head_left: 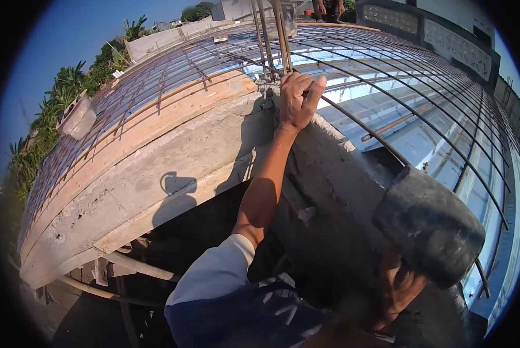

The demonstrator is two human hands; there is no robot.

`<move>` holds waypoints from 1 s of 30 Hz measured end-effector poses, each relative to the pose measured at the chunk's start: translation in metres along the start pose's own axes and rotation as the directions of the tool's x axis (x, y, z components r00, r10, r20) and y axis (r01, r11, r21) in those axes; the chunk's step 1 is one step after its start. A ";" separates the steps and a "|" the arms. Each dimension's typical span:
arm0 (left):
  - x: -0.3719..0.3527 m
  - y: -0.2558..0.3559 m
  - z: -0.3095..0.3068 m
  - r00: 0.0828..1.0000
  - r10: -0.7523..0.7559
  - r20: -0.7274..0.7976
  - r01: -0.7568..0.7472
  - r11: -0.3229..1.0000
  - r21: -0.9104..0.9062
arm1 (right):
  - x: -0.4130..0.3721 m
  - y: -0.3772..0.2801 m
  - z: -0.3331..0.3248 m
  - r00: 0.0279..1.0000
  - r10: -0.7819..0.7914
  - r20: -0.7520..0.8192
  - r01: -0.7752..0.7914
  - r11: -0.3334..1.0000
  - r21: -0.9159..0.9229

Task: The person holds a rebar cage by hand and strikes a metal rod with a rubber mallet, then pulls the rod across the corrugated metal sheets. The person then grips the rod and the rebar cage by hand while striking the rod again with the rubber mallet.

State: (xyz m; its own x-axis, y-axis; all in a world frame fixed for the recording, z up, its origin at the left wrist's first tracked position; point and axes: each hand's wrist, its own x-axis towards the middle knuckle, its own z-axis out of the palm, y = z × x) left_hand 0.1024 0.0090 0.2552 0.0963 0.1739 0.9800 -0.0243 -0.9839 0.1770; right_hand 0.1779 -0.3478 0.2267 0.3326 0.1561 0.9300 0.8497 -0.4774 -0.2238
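My left hand (300, 100) is closed at the top corner of the concrete beam (184, 142), at the foot of the upright steel bars (284, 40); what its fingers grip there is hidden. Low on the right, my right hand (400, 290) is wrapped against the underside of a dark, cement-stained bucket (431, 226). The bucket is tilted, and its inside does not show. Its upper edge is close to a bar of the steel mesh (358, 123). The beam carries a shadow of my head and of a handled container.
Steel mesh lies over shiny metal decking (439, 139). A wooden board (178, 104) edges the beam. A pale, worn container (78, 118) rests at the left edge. Another person (329, 8) is at the far side. Below the beam are a dark gap and poles (138, 267).
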 end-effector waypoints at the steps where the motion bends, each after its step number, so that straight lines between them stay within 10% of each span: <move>1: 0.000 0.000 0.000 1.000 0.002 -0.005 -0.002 1.000 -0.001 | 0.000 0.001 0.000 1.000 0.000 0.001 0.000 1.000 -0.003; 20: 0.003 0.006 -0.003 0.998 -0.032 0.053 0.032 0.999 -0.002 | 0.008 -0.007 -0.001 1.000 -0.002 0.030 0.006 0.987 -0.160; 24: 0.023 0.004 -0.035 0.971 0.058 0.231 -0.049 0.998 -0.043 | 0.011 -0.010 0.006 0.999 -0.008 0.034 0.014 0.982 -0.187; 27: 0.057 -0.001 -0.069 0.953 -0.118 0.280 0.158 0.979 -0.126 | 0.014 -0.012 0.005 0.999 0.001 0.048 0.010 0.976 -0.218; 30: 0.099 0.012 -0.059 0.797 0.023 0.603 -0.059 0.997 0.041 | 0.012 -0.012 0.002 0.998 0.006 0.058 0.009 0.967 -0.255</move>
State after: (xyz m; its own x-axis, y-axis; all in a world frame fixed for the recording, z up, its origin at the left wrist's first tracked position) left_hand 0.0529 0.0164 0.3595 0.6765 0.0915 0.7308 0.0104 -0.9933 0.1147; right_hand 0.1722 -0.3381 0.2400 0.3610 0.2028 0.9102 0.7201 -0.6808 -0.1339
